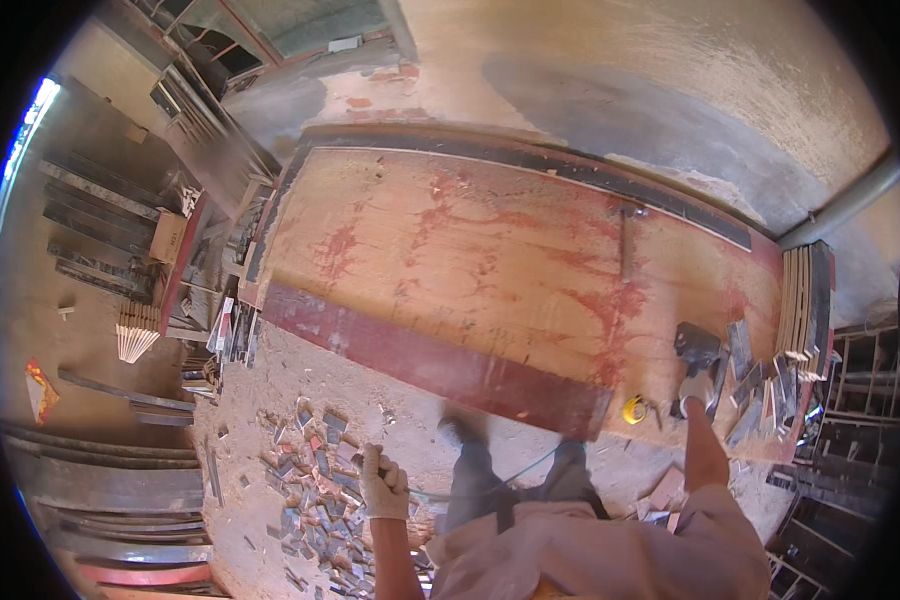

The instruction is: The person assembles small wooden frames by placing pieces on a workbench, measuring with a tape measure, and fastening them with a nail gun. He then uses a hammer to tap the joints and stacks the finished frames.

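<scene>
My left hand (384, 485), in a pale work glove, is closed above the scattered offcuts (320, 470); a small dark end sticks out by its fingers, but what it holds is unclear. Beside that wrist starts a thin teal hose or cord (540, 463) that runs past my legs. At the right end of a large stained wooden panel (490, 250), my gloved right hand (697, 388) is wrapped around a dark tool with a blocky head (698, 343). Just left of it lies a yellow tape measure (634, 409). Farther back on the panel rests a hammer (627, 242).
Short dark wood pieces (740, 350) lie right of the tool, with upright stacked slats (808, 300) behind them. A dark red board (430, 360) lines the panel's near edge. Bundles of strips (138, 330) and a cardboard box (168, 238) are at left. A plastered wall (660, 110) stands behind.
</scene>
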Demonstrator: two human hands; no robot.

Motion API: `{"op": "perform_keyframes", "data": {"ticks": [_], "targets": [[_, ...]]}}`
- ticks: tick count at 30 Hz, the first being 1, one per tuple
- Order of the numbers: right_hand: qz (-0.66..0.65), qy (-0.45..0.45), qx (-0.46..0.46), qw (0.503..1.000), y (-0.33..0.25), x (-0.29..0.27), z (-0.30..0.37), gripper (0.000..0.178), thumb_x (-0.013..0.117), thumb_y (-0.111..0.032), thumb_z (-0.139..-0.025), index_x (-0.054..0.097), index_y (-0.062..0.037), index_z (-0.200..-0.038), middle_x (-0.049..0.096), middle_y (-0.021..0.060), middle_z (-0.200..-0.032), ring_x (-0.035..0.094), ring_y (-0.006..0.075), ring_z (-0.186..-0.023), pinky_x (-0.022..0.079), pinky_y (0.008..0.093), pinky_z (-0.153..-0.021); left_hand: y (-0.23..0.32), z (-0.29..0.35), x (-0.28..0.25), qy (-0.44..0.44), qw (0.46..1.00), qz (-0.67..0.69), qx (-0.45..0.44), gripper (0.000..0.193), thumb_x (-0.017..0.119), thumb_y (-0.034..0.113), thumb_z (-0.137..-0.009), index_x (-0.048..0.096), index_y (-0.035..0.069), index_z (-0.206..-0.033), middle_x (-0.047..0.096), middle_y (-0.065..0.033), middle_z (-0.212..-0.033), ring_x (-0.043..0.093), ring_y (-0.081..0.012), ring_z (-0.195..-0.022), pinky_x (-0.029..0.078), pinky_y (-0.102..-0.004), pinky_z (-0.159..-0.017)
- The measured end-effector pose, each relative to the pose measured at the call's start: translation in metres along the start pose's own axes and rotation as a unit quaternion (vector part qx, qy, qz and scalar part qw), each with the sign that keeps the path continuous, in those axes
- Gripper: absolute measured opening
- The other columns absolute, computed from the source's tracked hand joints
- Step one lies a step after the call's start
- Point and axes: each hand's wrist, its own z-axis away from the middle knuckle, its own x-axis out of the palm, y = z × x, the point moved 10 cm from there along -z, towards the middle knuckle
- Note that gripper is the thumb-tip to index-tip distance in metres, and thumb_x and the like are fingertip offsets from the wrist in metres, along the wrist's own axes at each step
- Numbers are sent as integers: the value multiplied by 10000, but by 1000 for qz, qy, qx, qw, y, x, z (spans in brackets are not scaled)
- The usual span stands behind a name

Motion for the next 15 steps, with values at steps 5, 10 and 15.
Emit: {"op": "perform_keyframes", "data": {"ticks": [5, 10, 15], "targets": [[31, 60, -136, 988, -78, -28, 20, 274, 545, -231, -949, 659, -42, -1111, 686, 207, -1107, 674, 357, -1045, 538, 465, -904, 83, -63, -16, -16, 1000, 26, -5, 194, 650, 346, -1029, 617, 182, -930, 386, 95, -622, 213, -17, -443, 138, -225, -377], [16, 87, -309, 947, -297, -16, 152, 330, 512, -289, -959, 714, -43, -1043, 729, 235, -1000, 714, 404, -930, 548, 534, -824, 219, -109, -28, -28, 987, 17, 156, 274, 596, 349, -1061, 621, 85, -994, 241, 84, -599, 151, -33, -448, 157, -235, -380], [-58, 121, -369, 920, -429, -40, 186, 306, 493, -285, -982, 693, -58, -935, 713, 240, -946, 698, 425, -883, 546, 545, -755, 301, -147, -17, 52, 945, -167, 275, 331, 689, 398, -1003, 621, 87, -913, 276, 90, -540, 182, -29, -439, 218, -265, -406]]}}
